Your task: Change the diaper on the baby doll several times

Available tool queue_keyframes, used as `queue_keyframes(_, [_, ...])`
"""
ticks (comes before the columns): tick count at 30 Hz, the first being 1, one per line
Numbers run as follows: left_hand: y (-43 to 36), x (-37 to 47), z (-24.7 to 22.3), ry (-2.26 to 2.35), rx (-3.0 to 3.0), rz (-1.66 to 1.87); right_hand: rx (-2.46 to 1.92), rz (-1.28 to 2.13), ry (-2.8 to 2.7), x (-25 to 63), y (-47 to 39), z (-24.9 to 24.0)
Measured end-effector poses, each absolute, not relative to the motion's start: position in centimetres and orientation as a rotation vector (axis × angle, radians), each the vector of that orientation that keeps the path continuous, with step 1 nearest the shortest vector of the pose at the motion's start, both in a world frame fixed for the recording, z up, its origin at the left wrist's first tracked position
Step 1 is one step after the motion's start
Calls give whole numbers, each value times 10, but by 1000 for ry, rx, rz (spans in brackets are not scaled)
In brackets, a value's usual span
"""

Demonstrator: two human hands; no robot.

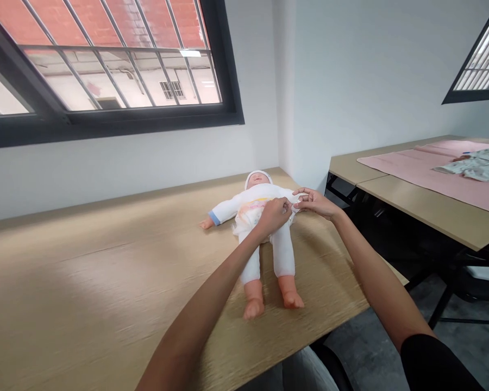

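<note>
A baby doll (264,190) in a white suit and white cap lies on its back on the wooden table, bare feet toward me. Around its hips is a white diaper (248,213) with a coloured print and a ruffled edge. My left hand (275,217) is closed over the front of the diaper, its fingertips pinched at the side of the waist. Beside it, my right hand (314,204) has thumb and fingers around white material at that same side of the diaper. The exact bit between the fingertips is too small to make out. The doll's arm on that side is mostly hidden.
The light wooden table (106,282) reaches the wall below a barred window (118,54). At right, across a gap, another table (432,212) carries a pink mat (411,163) and a rumpled pale garment (481,164). Dark chair parts show below it.
</note>
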State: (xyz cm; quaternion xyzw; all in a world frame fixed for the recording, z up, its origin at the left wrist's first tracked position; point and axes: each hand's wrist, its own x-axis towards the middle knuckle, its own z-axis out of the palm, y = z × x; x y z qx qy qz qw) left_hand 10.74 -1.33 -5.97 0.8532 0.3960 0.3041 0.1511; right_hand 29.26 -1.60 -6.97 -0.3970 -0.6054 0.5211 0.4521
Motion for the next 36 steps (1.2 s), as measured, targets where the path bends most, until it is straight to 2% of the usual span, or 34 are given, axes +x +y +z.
queue_keyframes(36, [-11, 106, -60, 1079, 2457, 883, -956, 1265, -1516, 291, -17, -68])
